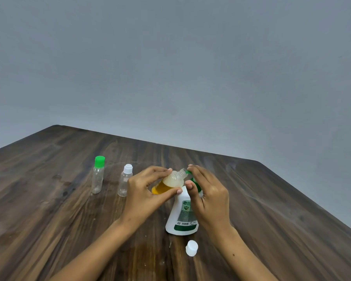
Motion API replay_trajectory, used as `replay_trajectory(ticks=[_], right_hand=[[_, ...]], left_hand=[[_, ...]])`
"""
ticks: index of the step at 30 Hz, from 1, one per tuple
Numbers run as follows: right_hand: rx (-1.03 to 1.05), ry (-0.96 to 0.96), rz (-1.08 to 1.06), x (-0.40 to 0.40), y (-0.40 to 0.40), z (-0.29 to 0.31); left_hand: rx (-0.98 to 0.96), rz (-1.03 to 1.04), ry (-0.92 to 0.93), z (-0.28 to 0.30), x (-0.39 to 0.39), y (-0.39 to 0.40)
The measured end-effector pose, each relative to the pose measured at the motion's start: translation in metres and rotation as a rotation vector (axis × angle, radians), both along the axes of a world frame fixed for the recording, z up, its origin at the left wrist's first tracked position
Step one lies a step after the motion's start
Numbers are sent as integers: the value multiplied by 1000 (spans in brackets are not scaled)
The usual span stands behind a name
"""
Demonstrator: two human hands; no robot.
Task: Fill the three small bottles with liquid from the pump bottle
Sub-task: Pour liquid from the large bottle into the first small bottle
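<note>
The small bottle being filled (pixel 170 182) is held tilted just above the shoulder of the pump bottle (pixel 181 213), its open threaded neck pointing up and to the right at the green spout (pixel 188 172) of the pump. Amber liquid sits in its lower part, with a paler, foamy layer near the neck. The left hand (pixel 148 191) grips it, fingers curled over the top and the thumb pressed along the underside.

The right hand (pixel 207 193) rests over the green pump head (pixel 195 182), fingers bent down across it and the thumb tucked in beside the neck; most of the pump head is hidden under the hand. The pump bottle is white with a green label and stands upright on the wooden table (pixel 272 209), near the front middle.

A loose white cap (pixel 192 248) lies on the table just in front of the pump bottle.

To the left, well apart from the hands, stand the other 2 small bottles, both clear and upright: 1 with a white cap (pixel 125 183), and farther left 1 with a green cap (pixel 98 177). Both look empty.

Behind the table is a plain grey wall (pixel 170 67).
</note>
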State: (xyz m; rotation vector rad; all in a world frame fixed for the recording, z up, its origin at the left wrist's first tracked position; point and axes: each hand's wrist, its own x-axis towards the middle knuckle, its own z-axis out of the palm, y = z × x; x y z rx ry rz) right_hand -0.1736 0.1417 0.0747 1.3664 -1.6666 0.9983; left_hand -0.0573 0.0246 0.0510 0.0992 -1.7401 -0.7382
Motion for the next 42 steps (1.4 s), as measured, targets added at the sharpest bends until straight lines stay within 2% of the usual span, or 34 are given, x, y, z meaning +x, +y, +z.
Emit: replay_trajectory(ticks=[25, 42], right_hand=[[20, 70, 6, -8, 3, 8], [-8, 12, -20, 0, 3, 2]], left_hand=[[-1, 6, 6, -3, 0, -2], [-3, 15, 12, 0, 0, 0]])
